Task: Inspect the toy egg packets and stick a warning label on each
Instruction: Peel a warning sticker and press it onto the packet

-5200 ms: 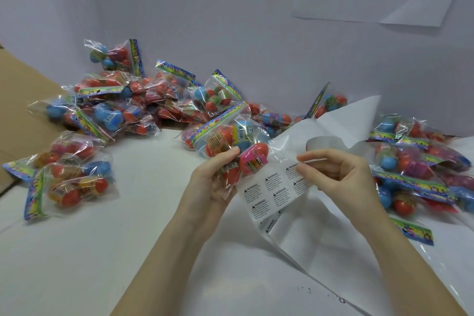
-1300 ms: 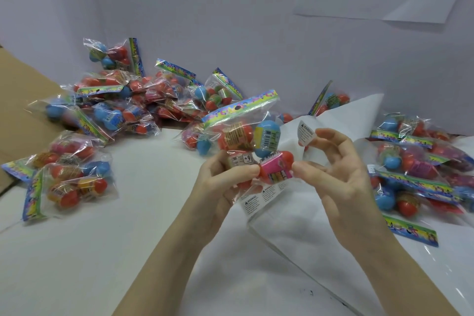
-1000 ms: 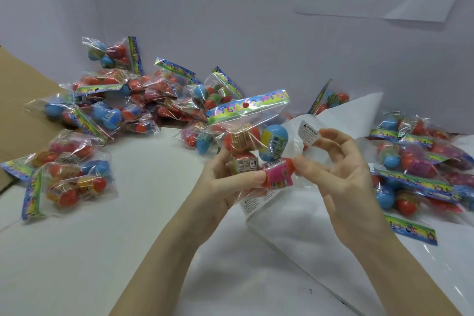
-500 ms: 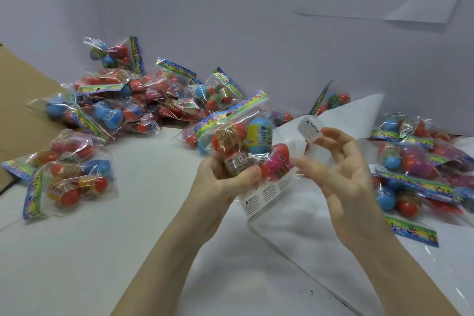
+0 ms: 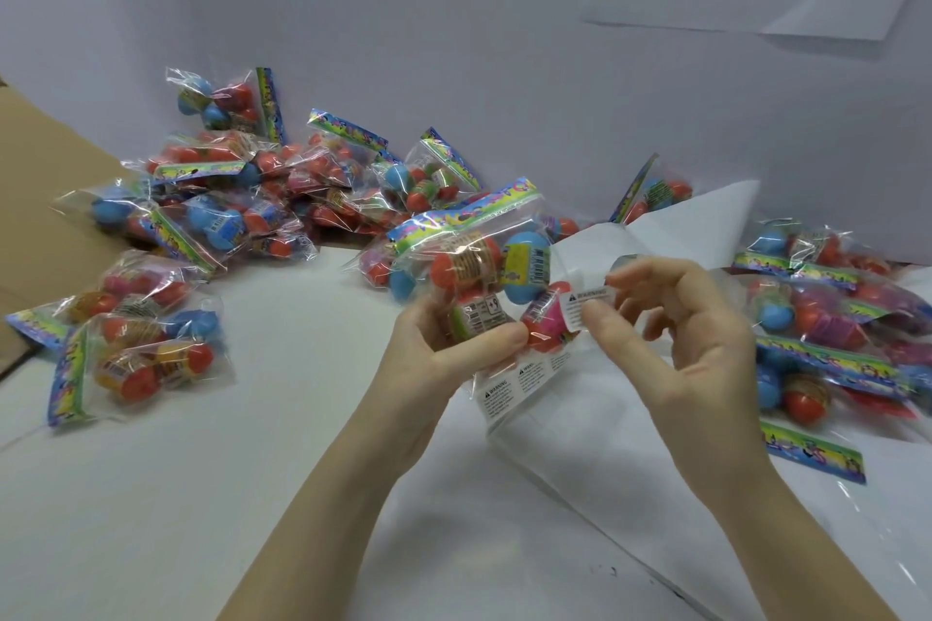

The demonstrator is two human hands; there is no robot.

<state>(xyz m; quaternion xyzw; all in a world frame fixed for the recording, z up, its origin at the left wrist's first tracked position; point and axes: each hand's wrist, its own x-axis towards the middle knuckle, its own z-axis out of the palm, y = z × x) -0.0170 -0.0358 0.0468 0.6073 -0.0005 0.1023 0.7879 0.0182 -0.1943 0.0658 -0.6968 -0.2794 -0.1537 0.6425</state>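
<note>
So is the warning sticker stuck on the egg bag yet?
Cannot tell: the warning sticker lies against the packet, under the right hand thumb.

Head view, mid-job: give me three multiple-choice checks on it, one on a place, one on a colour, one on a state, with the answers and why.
1. Where is the loose warning label?
A. on the fingers of the right hand, at the held packet
B. flat on the table
C. on the wall sign

2. What colour is the egg at the top right inside the held packet?
A. black
B. blue
C. white

3. What is the left hand doing?
A. resting flat on the table
B. hanging idle
C. gripping the held packet

Answers:
1 A: the label sits at the right thumb tip, against the pink egg's side of the bag.
2 B: the blue egg with a yellow band shows through the clear plastic.
3 C: its thumb and fingers curl round the packet's lower part, above the label strip.
</note>
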